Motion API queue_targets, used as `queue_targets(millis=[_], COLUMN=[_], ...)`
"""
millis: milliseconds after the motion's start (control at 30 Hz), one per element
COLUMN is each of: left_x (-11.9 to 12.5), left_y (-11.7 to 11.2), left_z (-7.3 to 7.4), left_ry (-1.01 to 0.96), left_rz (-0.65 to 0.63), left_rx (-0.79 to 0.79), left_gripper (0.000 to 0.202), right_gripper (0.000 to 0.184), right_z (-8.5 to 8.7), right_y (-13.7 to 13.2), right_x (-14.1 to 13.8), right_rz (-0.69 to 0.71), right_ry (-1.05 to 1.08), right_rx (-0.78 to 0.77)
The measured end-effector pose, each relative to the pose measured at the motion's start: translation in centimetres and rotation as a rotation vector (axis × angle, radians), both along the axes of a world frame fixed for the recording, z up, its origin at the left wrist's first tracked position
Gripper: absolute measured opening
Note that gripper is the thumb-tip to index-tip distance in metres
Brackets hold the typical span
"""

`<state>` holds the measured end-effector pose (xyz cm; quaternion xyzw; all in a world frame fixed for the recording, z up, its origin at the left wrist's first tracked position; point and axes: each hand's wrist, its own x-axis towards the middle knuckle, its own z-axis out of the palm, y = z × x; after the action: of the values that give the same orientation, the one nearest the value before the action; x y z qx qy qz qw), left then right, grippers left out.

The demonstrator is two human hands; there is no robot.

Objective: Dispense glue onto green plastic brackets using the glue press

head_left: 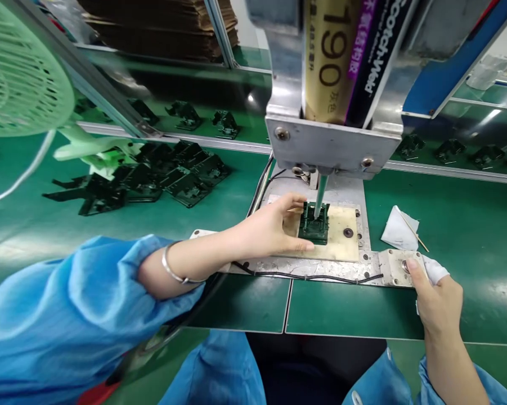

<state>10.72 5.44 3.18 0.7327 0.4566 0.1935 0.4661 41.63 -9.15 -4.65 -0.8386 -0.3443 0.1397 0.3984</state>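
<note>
My left hand reaches across a cream pad, its thumb and fingers closed about the left side of a small dark plastic part. The nozzle of an adhesive dispenser points down into the part, its tip at or just above the surface. My right hand is at the right end of the metal base, with the thumb on a round metal button. A white cloth is gripped in its curled fingers. Its lower fingers are partly hidden.
A large Scotch-Weld cartridge hangs over the base in a metal holder. Dark plastic parts are heaped at left near a green fan. A folded white wipe with a thin wooden stick lies at right. Cables run along the base.
</note>
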Motion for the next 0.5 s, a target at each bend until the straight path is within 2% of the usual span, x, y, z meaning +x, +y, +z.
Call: queue_targets(millis=[67,167,367,500], left_x=[0.6,0.6,-0.6,-1.5], left_y=[0.5,0.6,-0.9,-3.6], left_z=[-0.1,0.4,2.1,2.5], left_ry=[-0.092,-0.208,-0.139,-0.285], left_rz=[-0.044,-0.078,0.074,0.092], left_rx=[-0.055,-0.185,-0.376,-0.731], left_gripper=[0.069,0.064,0.059,0.053], right_gripper=[0.081,0.078,0.076,0.074], right_z=[-0.1,-0.1,-0.1,-0.6], right_y=[0.0,0.0,0.2,0.6], right_x=[0.0,0.0,0.0,0.1], right_rz=[0.017,0.040,0.025,-0.003], right_ry=[-0.002,-0.013,-0.001,0.037], right_rx=[0.012,0.028,0.038,0.064])
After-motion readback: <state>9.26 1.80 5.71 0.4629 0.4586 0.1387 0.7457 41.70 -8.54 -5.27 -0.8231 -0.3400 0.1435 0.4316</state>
